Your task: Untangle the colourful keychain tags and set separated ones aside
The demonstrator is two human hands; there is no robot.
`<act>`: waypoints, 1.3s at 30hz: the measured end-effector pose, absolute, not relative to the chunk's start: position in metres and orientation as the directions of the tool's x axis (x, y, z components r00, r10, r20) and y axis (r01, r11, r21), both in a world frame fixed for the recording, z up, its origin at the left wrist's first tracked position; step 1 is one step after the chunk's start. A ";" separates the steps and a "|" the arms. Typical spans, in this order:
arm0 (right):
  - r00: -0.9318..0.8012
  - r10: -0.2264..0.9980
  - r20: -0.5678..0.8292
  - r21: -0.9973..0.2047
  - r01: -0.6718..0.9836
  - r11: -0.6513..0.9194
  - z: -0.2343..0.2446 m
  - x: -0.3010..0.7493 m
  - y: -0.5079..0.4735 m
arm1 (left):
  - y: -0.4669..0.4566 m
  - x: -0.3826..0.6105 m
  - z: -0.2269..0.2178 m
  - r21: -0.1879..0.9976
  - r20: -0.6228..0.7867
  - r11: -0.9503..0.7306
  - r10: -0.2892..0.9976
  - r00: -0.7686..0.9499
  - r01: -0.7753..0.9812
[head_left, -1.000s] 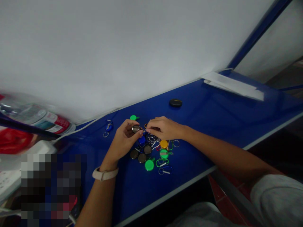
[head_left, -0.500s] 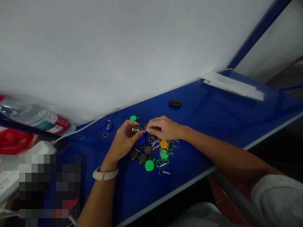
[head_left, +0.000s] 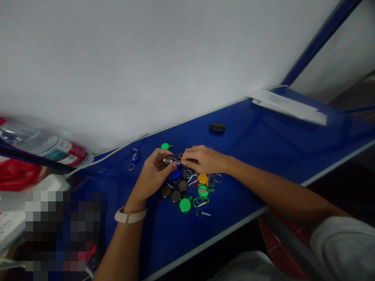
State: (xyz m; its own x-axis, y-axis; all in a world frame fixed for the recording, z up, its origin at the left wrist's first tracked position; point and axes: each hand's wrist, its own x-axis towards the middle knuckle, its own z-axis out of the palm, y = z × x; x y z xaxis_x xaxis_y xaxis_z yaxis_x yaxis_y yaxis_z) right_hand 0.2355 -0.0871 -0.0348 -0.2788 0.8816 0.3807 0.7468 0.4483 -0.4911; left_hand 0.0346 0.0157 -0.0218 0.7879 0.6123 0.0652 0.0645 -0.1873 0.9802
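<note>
Between thumb and fingers, my left hand [head_left: 154, 171] holds a dark round badge reel [head_left: 168, 160] with its metal clip facing up. My right hand [head_left: 202, 159] pinches at the small fitting on the reel's right side; exactly what lies between its fingertips is too small to make out. Under and around both hands lies a pile of badge reels: a blue reel [head_left: 175, 174], several dark ones, a yellow reel [head_left: 202, 178] and a green reel [head_left: 185, 205]. Loose split rings [head_left: 189, 172] and a green carabiner [head_left: 201, 202] lie among them.
A blue reel with a ring [head_left: 134, 157] lies apart to the left, and another green reel [head_left: 165, 146] sits behind my left hand. Farther back are a black case [head_left: 217, 128] and white papers [head_left: 290, 107]. A bottle [head_left: 64, 150] and a power strip [head_left: 52, 187] stand left.
My right fingers have shifted very slightly at the reel's fitting. The left hand keeps its hold, and the pile looks the same.
</note>
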 end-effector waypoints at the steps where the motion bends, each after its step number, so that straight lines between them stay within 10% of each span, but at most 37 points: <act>1: -0.278 0.882 0.381 -0.495 0.744 0.449 -0.034 0.235 -0.087 | 0.016 0.034 -0.022 0.980 0.066 -0.186 0.612 0.788 0.063; 39: -0.207 0.782 0.588 -0.530 0.631 0.566 -0.034 0.233 -0.087 | 0.015 0.034 -0.019 0.975 0.048 -0.198 0.632 0.773 0.102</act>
